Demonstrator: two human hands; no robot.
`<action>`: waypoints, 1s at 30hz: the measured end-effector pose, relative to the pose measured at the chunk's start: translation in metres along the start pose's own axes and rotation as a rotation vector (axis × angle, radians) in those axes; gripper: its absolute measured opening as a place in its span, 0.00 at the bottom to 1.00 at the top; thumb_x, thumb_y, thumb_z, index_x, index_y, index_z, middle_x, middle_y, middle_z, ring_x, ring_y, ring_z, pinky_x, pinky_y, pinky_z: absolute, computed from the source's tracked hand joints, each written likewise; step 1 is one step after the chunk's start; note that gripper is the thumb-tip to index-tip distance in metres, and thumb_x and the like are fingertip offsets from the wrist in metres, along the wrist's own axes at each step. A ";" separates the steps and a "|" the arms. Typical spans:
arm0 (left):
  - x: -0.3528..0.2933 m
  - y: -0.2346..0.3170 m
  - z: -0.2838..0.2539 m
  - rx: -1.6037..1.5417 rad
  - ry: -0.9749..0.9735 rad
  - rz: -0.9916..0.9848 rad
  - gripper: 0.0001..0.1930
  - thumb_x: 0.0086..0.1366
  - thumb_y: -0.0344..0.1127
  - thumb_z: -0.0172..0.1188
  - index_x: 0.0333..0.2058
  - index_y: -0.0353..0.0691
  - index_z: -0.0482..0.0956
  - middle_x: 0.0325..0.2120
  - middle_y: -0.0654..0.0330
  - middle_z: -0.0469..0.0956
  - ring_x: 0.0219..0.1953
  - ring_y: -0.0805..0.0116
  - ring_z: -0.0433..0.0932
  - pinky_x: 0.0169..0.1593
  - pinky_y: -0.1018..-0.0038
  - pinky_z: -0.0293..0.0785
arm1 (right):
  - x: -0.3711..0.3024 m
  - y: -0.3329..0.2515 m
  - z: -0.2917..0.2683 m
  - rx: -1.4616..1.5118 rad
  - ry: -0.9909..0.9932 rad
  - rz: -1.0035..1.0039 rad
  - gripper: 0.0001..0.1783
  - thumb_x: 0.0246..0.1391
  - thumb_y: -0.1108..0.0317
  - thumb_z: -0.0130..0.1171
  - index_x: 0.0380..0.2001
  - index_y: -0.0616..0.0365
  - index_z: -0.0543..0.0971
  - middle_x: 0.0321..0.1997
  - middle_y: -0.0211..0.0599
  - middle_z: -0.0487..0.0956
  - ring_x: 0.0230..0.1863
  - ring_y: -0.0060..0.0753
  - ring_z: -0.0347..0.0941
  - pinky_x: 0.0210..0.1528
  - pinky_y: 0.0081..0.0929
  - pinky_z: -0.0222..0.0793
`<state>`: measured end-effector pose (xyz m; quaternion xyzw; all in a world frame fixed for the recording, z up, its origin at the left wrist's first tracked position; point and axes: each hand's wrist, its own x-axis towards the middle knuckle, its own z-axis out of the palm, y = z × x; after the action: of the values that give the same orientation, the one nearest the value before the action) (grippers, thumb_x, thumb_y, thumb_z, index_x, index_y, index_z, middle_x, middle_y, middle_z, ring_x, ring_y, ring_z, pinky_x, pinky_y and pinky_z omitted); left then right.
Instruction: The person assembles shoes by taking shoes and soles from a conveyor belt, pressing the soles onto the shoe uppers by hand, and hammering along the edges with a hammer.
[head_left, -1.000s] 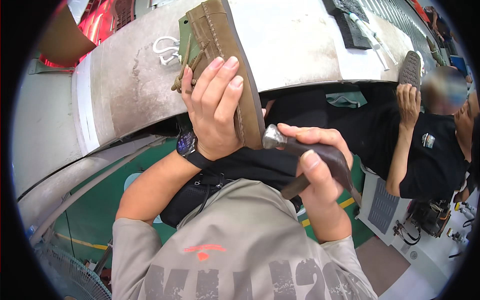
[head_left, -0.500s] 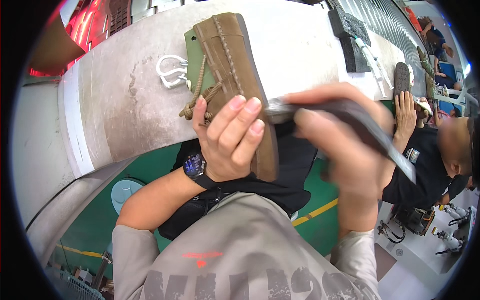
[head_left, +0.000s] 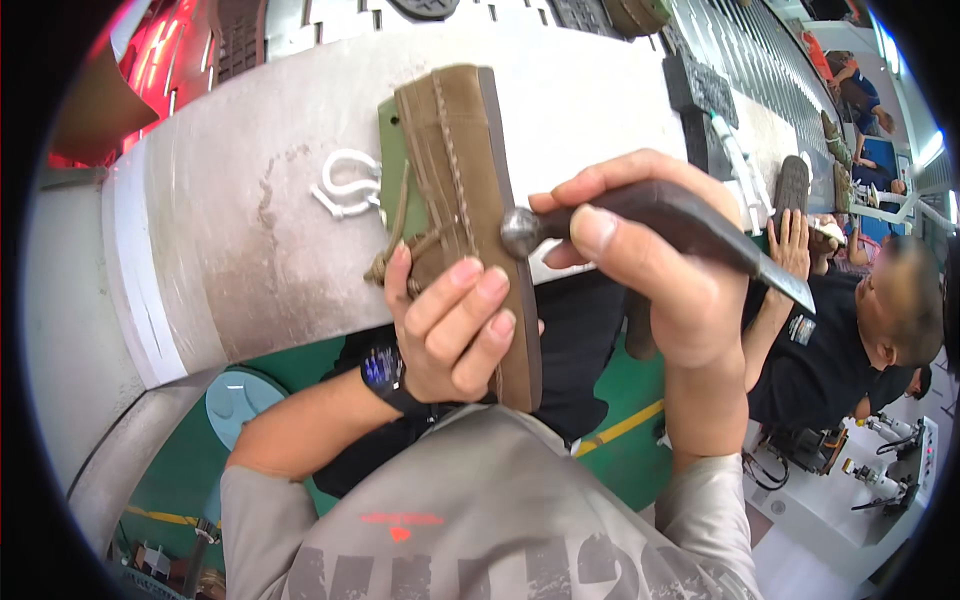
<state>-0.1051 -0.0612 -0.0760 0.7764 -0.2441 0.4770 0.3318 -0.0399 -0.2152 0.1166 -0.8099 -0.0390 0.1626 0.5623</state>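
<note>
A brown suede shoe (head_left: 465,150) with a dark sole edge is tilted on its side, its toe end toward my body. My left hand (head_left: 450,325) wraps round its lower part, fingers across the upper. Tan laces (head_left: 395,235) and a green piece (head_left: 393,170) show along its left side. In my right hand (head_left: 670,270) is a hammer (head_left: 680,215), gripped by its dark head. Its rounded metal face (head_left: 521,232) rests at or very close to the shoe's right edge, and a flat metal end points to the lower right. My palm hides part of it.
Under the shoe lies a pale worktable (head_left: 250,220), with a white cord loop (head_left: 345,185) beside it. Black blocks (head_left: 700,95) and a white tube-like tool (head_left: 735,160) are at the right. A co-worker (head_left: 850,340) holds a dark sole (head_left: 792,185) there. A slatted metal conveyor (head_left: 740,50) runs behind.
The shoe and my left hand have come slightly nearer my body. My right hand, blurred before, is now sharp, with the hammer's rounded face by the shoe's edge.
</note>
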 end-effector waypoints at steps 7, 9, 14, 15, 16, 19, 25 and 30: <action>0.002 0.013 0.000 -0.049 0.015 -0.117 0.20 0.73 0.37 0.66 0.57 0.46 0.69 0.57 0.58 0.77 0.61 0.58 0.76 0.71 0.26 0.59 | 0.017 0.004 -0.011 0.279 0.471 -0.310 0.17 0.72 0.63 0.51 0.42 0.68 0.81 0.45 0.57 0.86 0.28 0.28 0.82 0.38 0.25 0.81; 0.003 0.004 -0.006 -0.029 -0.037 -0.062 0.27 0.69 0.43 0.70 0.59 0.43 0.67 0.57 0.54 0.74 0.62 0.54 0.74 0.71 0.27 0.60 | 0.035 0.014 0.005 0.198 0.326 -0.290 0.17 0.72 0.64 0.52 0.42 0.70 0.81 0.43 0.57 0.87 0.26 0.30 0.82 0.34 0.25 0.81; -0.001 0.002 -0.016 -0.018 -0.111 -0.031 0.35 0.66 0.49 0.74 0.61 0.40 0.64 0.57 0.51 0.71 0.61 0.50 0.72 0.70 0.27 0.62 | 0.050 -0.001 0.010 0.079 0.195 -0.245 0.17 0.71 0.65 0.53 0.44 0.72 0.81 0.41 0.57 0.87 0.27 0.33 0.83 0.33 0.25 0.82; 0.000 0.002 -0.015 -0.013 -0.110 -0.032 0.35 0.66 0.49 0.74 0.61 0.40 0.64 0.57 0.51 0.71 0.61 0.50 0.72 0.70 0.27 0.62 | 0.050 0.000 0.002 0.136 0.220 -0.318 0.17 0.71 0.65 0.52 0.44 0.72 0.81 0.42 0.58 0.87 0.27 0.32 0.83 0.34 0.24 0.82; 0.000 0.002 -0.015 -0.015 -0.101 -0.021 0.35 0.66 0.49 0.74 0.61 0.40 0.64 0.57 0.51 0.71 0.61 0.50 0.72 0.70 0.27 0.62 | 0.049 0.001 -0.008 0.203 0.275 -0.376 0.18 0.71 0.65 0.52 0.44 0.73 0.81 0.44 0.59 0.87 0.27 0.32 0.83 0.33 0.24 0.81; 0.004 0.003 -0.012 -0.018 -0.095 -0.014 0.35 0.66 0.49 0.74 0.61 0.40 0.64 0.57 0.50 0.71 0.61 0.50 0.72 0.70 0.27 0.63 | 0.058 0.009 -0.002 0.161 0.216 -0.369 0.17 0.70 0.64 0.53 0.43 0.72 0.82 0.43 0.57 0.87 0.27 0.31 0.82 0.33 0.25 0.80; -0.001 -0.004 -0.013 -0.002 -0.071 -0.024 0.38 0.65 0.49 0.74 0.64 0.38 0.64 0.59 0.48 0.71 0.63 0.48 0.71 0.71 0.29 0.61 | 0.046 -0.002 0.019 -0.002 0.121 -0.286 0.19 0.72 0.63 0.53 0.39 0.71 0.82 0.41 0.50 0.87 0.28 0.28 0.80 0.33 0.24 0.78; 0.004 0.008 -0.008 -0.095 -0.023 -0.135 0.23 0.71 0.39 0.68 0.59 0.46 0.69 0.58 0.57 0.76 0.62 0.56 0.76 0.72 0.26 0.58 | -0.033 -0.010 0.003 0.572 0.179 -0.259 0.15 0.65 0.67 0.52 0.34 0.71 0.80 0.39 0.56 0.85 0.24 0.28 0.79 0.29 0.23 0.78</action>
<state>-0.1140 -0.0609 -0.0676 0.7798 -0.2173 0.4324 0.3971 -0.0710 -0.2168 0.1321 -0.6185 -0.0450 0.0222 0.7842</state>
